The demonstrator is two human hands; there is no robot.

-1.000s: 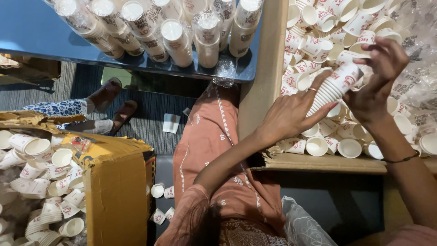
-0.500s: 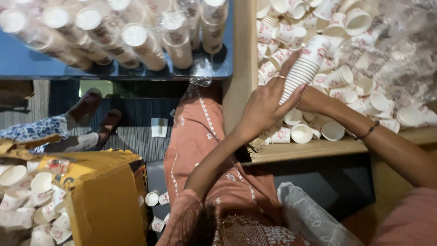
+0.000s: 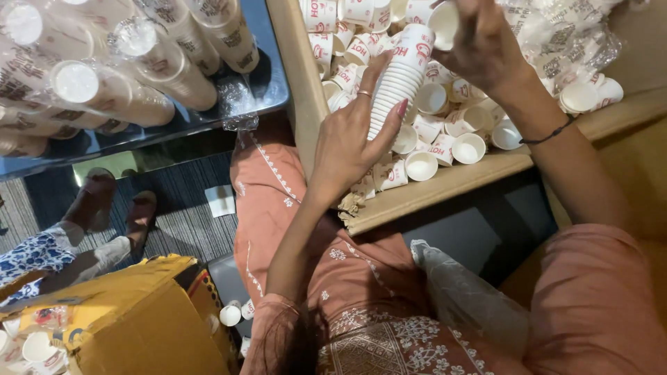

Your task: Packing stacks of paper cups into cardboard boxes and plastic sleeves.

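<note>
**Stacking cups over the box**

The cardboard box (image 3: 445, 187) of loose cups sits at my knees, its near edge just below my wrists. My left hand (image 3: 351, 142) is closed round the cup stack (image 3: 399, 80); my right hand (image 3: 479, 42) pinches one cup (image 3: 443, 24) at the stack's top, needing straight alignment. Open room lies above the box.

Warm indoor light is falling evenly from above; glare is glinting off the plastic-wrapped cup sleeves (image 3: 125, 76) far left, while frame edges are blurring and stretching slightly.
</note>
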